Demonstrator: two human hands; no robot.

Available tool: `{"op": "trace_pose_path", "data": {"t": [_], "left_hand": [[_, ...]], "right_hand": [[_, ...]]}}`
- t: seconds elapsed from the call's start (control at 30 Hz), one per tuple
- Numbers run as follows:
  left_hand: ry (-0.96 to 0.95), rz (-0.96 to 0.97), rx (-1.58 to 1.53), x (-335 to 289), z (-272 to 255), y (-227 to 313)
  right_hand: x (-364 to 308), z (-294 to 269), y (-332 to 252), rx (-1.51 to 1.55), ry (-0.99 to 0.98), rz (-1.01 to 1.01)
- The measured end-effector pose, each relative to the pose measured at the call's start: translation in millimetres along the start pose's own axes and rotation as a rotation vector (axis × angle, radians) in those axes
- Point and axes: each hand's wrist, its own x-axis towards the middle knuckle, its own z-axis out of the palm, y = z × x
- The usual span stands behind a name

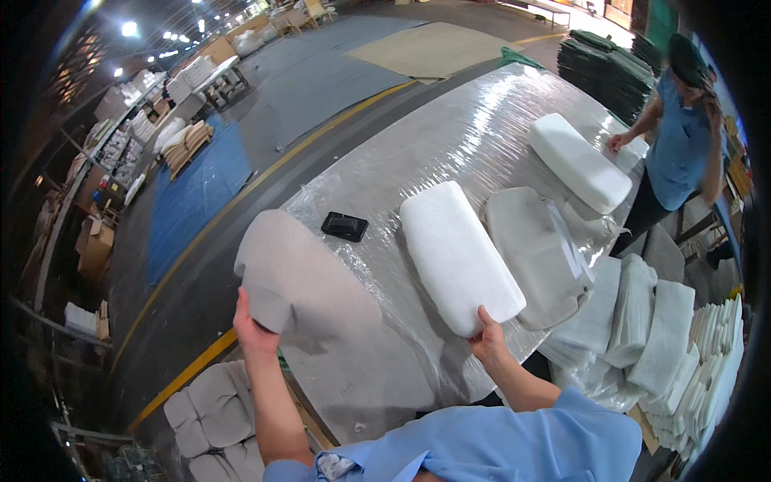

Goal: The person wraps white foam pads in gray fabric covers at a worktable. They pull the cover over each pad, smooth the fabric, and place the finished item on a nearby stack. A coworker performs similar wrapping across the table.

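Note:
My left hand is closed on the edge of a grey-beige fabric cover, with a fold of it hanging over the fingers. The cover spreads across the left side of the plastic-wrapped table. At the near end of a white, rounded foam cushion, my right hand grips with the thumb on top and the other fingers mostly hidden below. Just right of that cushion lies a second grey-beige cover, its white strip showing. A small black tray-like object rests beyond the held cover.
Another white cushion lies at the table's far right, near a person in blue. White pads are piled at the right. Grey cushions sit below left, and dark green bundles stand behind the table.

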Motion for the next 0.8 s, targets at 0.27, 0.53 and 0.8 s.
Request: {"op": "trace_pose_path", "data": {"t": [0.27, 0.53, 0.8], "left_hand": [[0.515, -0.209, 0.133, 3, -98, -22], [0.421, -0.270, 0.227, -144, -122, -79], [0.346, -0.195, 0.450, -264, -154, -70]], "right_hand": [[-10, 31, -11, -0.077, 0.044, -0.241], [-51, 3, -144, -0.492, -0.080, -0.746], [-318, 123, -248, -1.653, -0.361, -1.254]]}}
